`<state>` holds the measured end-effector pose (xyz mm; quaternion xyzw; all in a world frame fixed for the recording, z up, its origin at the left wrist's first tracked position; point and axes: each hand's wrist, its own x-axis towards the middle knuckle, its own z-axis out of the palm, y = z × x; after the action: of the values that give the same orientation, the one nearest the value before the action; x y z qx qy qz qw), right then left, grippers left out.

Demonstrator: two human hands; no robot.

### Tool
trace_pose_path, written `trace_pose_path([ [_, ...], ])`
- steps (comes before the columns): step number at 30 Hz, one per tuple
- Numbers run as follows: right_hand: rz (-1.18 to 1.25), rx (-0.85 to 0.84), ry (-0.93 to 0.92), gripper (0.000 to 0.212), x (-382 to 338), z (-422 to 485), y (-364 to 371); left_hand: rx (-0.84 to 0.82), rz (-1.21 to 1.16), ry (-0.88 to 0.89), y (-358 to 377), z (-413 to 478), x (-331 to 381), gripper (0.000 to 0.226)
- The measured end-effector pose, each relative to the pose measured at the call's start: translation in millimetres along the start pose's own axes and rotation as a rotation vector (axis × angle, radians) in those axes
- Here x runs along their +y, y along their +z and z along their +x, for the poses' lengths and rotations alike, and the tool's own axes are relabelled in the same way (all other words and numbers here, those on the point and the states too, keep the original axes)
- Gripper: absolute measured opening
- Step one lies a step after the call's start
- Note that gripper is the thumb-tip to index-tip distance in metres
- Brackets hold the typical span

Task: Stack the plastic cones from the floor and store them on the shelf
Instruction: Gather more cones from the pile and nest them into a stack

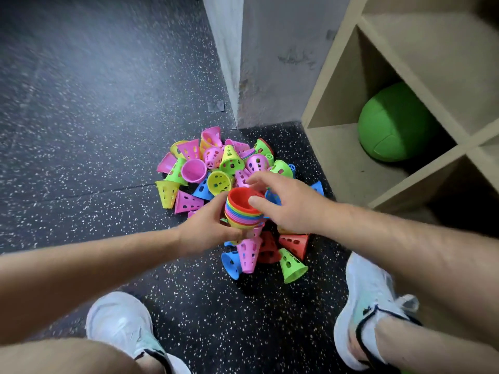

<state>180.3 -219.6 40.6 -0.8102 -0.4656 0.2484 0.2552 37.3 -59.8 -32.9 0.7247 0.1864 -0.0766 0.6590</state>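
Note:
A pile of small perforated plastic cones (216, 168) in pink, yellow, green, blue and red lies on the speckled dark floor. My left hand (208, 228) grips a nested stack of several cones (243, 211), wide ends up, with a red one on top. My right hand (286, 203) hovers over the stack's right side, fingers spread, thumb resting on the red rim and index finger stretched toward the pile. More loose cones (291, 261) lie just below the stack. The beige cubby shelf (337, 147) stands at the right.
A green ball (391, 122) fills the shelf's lower cubby. A grey wall corner (237, 76) rises behind the pile. My two white shoes (118, 325) (370, 300) are planted on the floor on either side, close in front of the pile.

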Motion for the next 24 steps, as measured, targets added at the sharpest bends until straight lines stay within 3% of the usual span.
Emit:
trace_pose_path([
  [7,-0.064,-0.224,0.011,0.033,-30,18,-51,-0.046,0.187,-0.05,-32,-1,56,0.079],
  [11,-0.029,-0.188,0.027,0.031,-10,28,-40,0.063,0.267,-0.109,-25,-1,41,0.078],
  [15,-0.22,-0.134,0.077,0.019,39,36,-4,0.097,0.282,-0.182,-25,-5,13,0.073],
  [20,-0.235,-0.171,0.116,0.042,76,39,39,0.108,0.269,-0.249,-18,-9,-7,0.075],
  [24,-0.183,-0.139,0.084,0.027,84,41,55,0.097,0.224,-0.27,-10,-6,-6,0.079],
])
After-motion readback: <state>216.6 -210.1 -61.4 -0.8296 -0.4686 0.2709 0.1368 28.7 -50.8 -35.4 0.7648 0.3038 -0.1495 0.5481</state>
